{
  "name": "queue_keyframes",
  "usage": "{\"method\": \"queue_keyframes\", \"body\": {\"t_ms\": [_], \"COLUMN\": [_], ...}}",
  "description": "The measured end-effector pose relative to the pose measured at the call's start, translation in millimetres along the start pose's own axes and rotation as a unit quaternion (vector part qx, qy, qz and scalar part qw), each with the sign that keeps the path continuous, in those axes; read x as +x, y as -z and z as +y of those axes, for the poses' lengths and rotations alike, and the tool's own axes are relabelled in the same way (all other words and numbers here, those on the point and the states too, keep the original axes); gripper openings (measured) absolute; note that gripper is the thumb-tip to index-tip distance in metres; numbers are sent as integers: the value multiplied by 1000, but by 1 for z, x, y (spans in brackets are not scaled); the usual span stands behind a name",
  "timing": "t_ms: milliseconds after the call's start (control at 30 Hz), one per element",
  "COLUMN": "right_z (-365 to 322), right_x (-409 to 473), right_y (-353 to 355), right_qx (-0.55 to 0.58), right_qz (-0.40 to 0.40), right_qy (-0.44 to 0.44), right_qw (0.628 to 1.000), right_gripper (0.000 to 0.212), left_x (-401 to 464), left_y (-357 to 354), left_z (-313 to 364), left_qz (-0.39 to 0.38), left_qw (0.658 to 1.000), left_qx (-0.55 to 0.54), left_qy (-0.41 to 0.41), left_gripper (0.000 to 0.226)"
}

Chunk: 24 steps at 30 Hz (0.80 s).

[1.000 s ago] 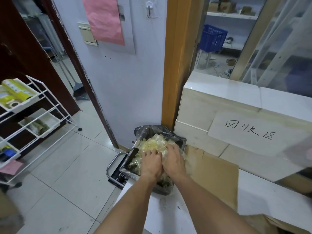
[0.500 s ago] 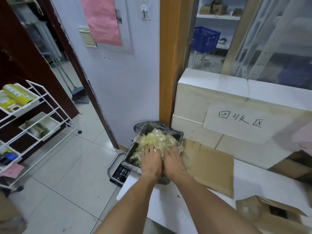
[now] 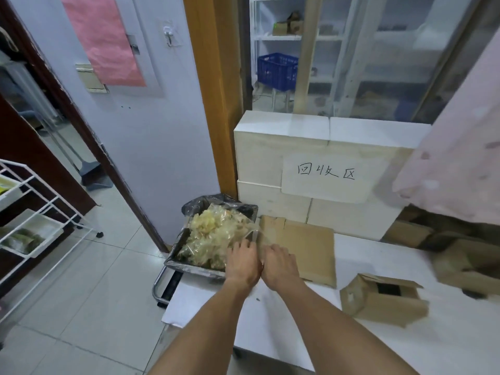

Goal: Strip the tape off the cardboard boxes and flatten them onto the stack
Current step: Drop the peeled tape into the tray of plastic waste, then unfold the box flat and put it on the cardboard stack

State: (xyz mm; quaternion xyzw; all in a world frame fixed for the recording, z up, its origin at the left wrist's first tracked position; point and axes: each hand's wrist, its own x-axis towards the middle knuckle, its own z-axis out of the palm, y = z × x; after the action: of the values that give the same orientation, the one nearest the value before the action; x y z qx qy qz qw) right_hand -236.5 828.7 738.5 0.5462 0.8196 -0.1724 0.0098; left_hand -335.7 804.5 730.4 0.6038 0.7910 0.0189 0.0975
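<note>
A bin lined with a black bag (image 3: pixel 180 262) stands on the floor at the table's left end, heaped with crumpled clear tape (image 3: pixel 213 234). My left hand (image 3: pixel 242 262) lies at the bin's near right edge, its fingers straight and touching the tape heap. My right hand (image 3: pixel 280 265) is right beside it, over the left edge of the flattened cardboard stack (image 3: pixel 305 247). A clear strip of tape (image 3: pixel 253 234) stands up between the two hands; I cannot tell whether the right fingers pinch it. A small open cardboard box (image 3: pixel 384 300) lies on its side on the white table (image 3: pixel 338 339).
More brown boxes (image 3: pixel 465 262) sit at the table's right. White blocks with a handwritten paper sign (image 3: pixel 326 174) back the table. A white wire rack (image 3: pixel 40 226) stands on the tiled floor at left. A pink cloth (image 3: pixel 460 158) hangs at right.
Both hands have drawn back from the middle of the tape heap to the bin's near right edge. The view has swung right, bringing the small open box into sight.
</note>
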Motion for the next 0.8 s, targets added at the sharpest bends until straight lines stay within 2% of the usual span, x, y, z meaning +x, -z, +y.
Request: {"method": "queue_keyframes", "body": {"t_ms": [167, 300, 467, 533, 667, 800], "right_z": [83, 164, 231, 250, 284, 303], "right_x": [-38, -72, -108, -118, -127, -126], "right_y": [10, 17, 25, 27, 32, 33], "right_qx": [2, 7, 6, 14, 22, 4], "right_qz": [-1, -12, -14, -9, -5, -1], "right_qy": [-21, -60, -111, -127, -161, -172], "right_qw": [1000, 998, 994, 992, 987, 985], "right_gripper": [35, 30, 54, 64, 53, 53], "left_x": [-17, -40, -63, -66, -63, -53], "left_y": [-9, -34, -60, -65, -72, -84], "left_z": [86, 162, 227, 249, 280, 289], "left_qz": [-19, -41, -69, -81, -98, -105], "left_qw": [1000, 998, 995, 994, 992, 992], "left_qx": [-5, -17, -19, -20, -31, -46], "left_qy": [-9, -45, -67, -71, -78, -56], "left_gripper": [34, 31, 35, 38, 42, 39]}}
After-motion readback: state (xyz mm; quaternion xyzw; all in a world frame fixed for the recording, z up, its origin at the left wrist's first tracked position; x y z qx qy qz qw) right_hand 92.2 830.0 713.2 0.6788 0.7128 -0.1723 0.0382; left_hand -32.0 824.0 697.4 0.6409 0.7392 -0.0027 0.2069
